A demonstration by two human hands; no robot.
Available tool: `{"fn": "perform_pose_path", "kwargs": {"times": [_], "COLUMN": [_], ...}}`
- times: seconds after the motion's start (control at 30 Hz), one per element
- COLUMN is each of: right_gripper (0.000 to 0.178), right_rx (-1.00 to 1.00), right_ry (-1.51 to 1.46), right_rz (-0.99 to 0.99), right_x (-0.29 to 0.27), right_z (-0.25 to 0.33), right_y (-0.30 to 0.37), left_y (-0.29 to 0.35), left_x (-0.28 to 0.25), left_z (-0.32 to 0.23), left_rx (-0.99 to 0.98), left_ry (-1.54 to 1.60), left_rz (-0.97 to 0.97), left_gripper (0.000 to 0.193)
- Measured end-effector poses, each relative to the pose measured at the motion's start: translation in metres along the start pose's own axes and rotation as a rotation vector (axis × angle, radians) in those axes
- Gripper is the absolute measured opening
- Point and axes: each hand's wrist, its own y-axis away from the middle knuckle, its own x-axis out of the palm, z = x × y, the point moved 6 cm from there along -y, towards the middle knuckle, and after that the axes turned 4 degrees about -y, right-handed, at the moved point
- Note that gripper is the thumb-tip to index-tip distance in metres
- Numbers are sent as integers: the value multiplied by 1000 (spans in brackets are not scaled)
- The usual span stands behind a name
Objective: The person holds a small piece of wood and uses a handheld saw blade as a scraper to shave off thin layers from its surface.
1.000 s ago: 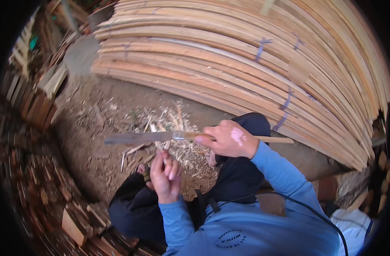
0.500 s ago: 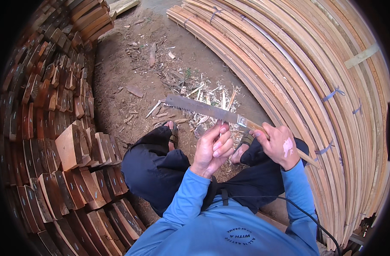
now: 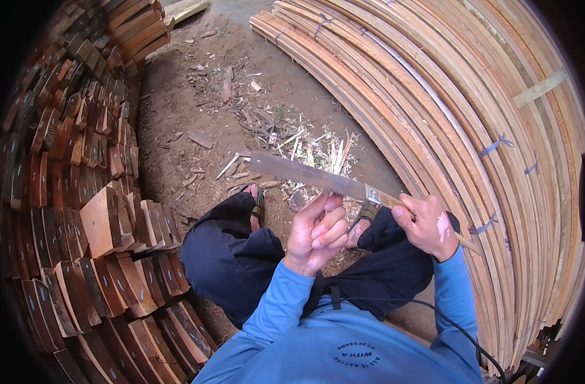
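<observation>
My right hand (image 3: 428, 225) is wrapped round the wooden handle (image 3: 386, 200) of a hand saw. The saw's dull grey blade (image 3: 305, 174) points left, out over the ground between my feet, with its toothed edge toward me. My left hand (image 3: 316, 235) is closed, thumb and forefinger pinched at the blade's lower edge close to the handle. Whether a small thing sits in that pinch, I cannot make out. Below the hands are my legs in dark trousers (image 3: 231, 253), bent and spread apart.
Stacked short dark wood blocks (image 3: 100, 281) rise along the left. Long pale wood strips (image 3: 395, 83), bundled with blue ties (image 3: 497, 144), fill the right side. Wood shavings (image 3: 334, 153) litter the dirt ground (image 3: 183, 115) beyond the saw. A black cable (image 3: 449, 321) runs past my right arm.
The saw and my right hand have shifted slightly right and toward me. The blade has rolled a little, so its teeth show less. My left fingertips stay at the blade's edge.
</observation>
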Motion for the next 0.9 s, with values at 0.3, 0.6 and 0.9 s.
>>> {"fn": "perform_pose_path", "kwargs": {"times": [0.3,0.6,0.9], "right_gripper": [52,50,52], "right_rx": [-25,82,-5], "right_ry": [73,36,-10], "right_rz": [-76,-180,-6], "right_x": [10,-11,9], "right_z": [-17,-25,-10], "right_y": [-15,-30,-15], "left_y": [-2,0,3], "left_x": [-3,6,1], "left_z": [-2,-5,-5], "left_rx": [29,124,129], "left_ry": [87,-260,-413], "left_rz": [-48,-183,-278], "left_gripper": [27,28,29]}}
